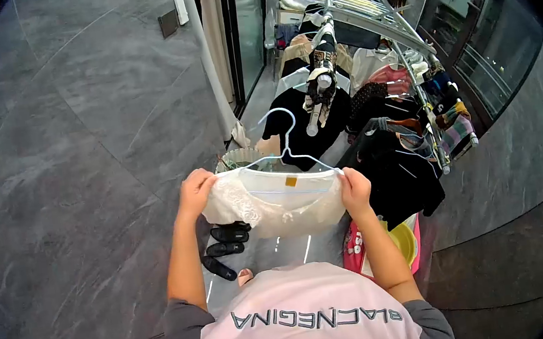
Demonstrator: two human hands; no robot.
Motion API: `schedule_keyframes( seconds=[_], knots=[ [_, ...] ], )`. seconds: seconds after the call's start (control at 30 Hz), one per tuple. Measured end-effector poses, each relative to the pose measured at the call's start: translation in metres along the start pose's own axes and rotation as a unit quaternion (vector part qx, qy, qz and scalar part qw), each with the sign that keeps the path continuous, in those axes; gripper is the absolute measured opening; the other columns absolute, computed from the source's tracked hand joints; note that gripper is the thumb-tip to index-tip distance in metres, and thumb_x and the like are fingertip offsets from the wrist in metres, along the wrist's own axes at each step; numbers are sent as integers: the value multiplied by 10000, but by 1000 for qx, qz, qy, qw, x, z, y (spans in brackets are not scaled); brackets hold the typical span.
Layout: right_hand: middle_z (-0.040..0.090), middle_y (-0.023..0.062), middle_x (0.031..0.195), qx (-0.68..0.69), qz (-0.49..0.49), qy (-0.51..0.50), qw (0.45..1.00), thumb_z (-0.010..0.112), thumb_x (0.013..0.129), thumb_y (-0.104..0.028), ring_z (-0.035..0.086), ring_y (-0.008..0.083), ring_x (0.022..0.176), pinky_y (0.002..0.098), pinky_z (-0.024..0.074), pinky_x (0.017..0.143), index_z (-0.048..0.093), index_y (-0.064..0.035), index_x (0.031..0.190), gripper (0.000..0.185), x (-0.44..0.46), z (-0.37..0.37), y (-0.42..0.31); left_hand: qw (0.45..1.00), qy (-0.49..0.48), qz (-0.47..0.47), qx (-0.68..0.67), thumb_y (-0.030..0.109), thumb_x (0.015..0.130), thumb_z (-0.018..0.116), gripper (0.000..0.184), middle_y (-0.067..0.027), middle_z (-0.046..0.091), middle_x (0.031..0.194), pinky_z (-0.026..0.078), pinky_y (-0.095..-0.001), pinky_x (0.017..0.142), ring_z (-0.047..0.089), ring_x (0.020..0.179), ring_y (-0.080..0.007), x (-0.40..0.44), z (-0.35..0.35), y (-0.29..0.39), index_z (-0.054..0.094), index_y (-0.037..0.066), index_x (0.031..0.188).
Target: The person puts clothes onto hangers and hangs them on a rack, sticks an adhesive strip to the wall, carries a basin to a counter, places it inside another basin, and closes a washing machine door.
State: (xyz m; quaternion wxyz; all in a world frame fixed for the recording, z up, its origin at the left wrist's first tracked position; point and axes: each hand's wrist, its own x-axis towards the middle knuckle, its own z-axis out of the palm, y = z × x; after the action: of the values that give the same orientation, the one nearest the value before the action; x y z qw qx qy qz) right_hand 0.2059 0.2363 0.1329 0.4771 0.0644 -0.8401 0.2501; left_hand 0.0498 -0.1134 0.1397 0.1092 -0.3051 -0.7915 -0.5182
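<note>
A white lace-trimmed top (283, 213) is stretched out in front of my chest on a light blue hanger (288, 147), whose hook points up and away from me. My left hand (196, 190) is closed on the top's left shoulder, at that end of the hanger. On the other side my right hand (356, 190) pinches the right shoulder at the hanger's tip. A small yellowish label (291, 182) shows inside the neckline. Just beyond the hook, a black T-shirt (313, 124) hangs from the drying rack.
The metal drying rack (378, 20) carries many clothes at the upper right. Black shoes (225, 249) lie on the floor below my left hand. A yellow basin (403, 243) stands near my right forearm. A glass door (249, 31) is further ahead.
</note>
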Motion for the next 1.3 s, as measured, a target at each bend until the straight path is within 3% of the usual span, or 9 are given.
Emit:
schedule_keyframes(
  seconds=[0.23,0.27,0.37,0.47,0.63,0.83,1.0,1.2,1.3],
  knots=[
    [538,147,668,30,63,4,998,562,832,-33,545,272,578,307,425,537,577,28,825,64,-10,19,-6,997,69,-47,-10,145,794,604,277,-112,577,1007,423,-320,833,550,987,-260,-5,-6,-17,568,29,1043],
    [565,140,691,38,51,12,998,566,834,-45,563,250,595,295,438,558,583,33,843,80,-13,24,-4,997,50,25,49,155,780,622,313,-107,556,1003,415,-323,836,532,992,-256,-7,-4,-14,552,37,1061],
    [580,141,700,48,79,-16,996,563,840,-70,575,248,603,296,447,570,594,26,863,103,-14,31,-6,999,21,-43,3,160,780,634,193,-61,498,780,409,-277,695,502,733,-201,-7,0,-22,552,6,862],
    [616,172,758,4,170,-197,966,557,854,-159,606,319,653,357,472,589,606,-47,962,164,6,29,-28,982,56,-122,-132,196,834,604,214,-30,451,711,375,-239,641,446,672,-138,-13,10,-71,526,3,783],
    [511,204,626,48,195,-331,922,561,866,-222,514,369,584,393,412,536,534,-29,790,209,-8,54,-30,982,32,-92,-162,201,914,503,259,-28,409,682,360,-237,632,411,660,-115,-10,13,-98,483,3,749],
    [506,165,672,84,252,-309,913,562,860,-204,465,325,591,369,391,565,507,4,733,250,-16,88,-47,986,-123,-105,29,259,857,516,277,-134,555,879,392,-399,780,490,899,-326,8,-4,-156,572,-9,811],
    [461,105,691,148,273,-279,909,564,855,-177,470,230,649,324,389,605,563,25,740,232,-45,125,-42,991,-21,-108,75,224,806,579,247,-170,566,1028,395,-410,891,494,1015,-359,-6,20,-186,600,40,970],
    [464,2,542,126,557,-222,790,618,826,-368,416,100,547,300,373,513,600,14,677,410,-90,137,-48,945,-253,-208,-20,258,846,560,313,-185,616,1008,447,-368,832,586,963,-316,-24,59,-172,569,17,1046],
    [479,-1,546,78,569,-166,802,634,804,-395,419,98,542,305,361,498,599,19,650,443,-120,135,-43,902,-395,-160,-64,269,849,554,343,-184,628,987,462,-361,805,606,926,-296,-30,91,-160,564,-7,1054]
  ],
)
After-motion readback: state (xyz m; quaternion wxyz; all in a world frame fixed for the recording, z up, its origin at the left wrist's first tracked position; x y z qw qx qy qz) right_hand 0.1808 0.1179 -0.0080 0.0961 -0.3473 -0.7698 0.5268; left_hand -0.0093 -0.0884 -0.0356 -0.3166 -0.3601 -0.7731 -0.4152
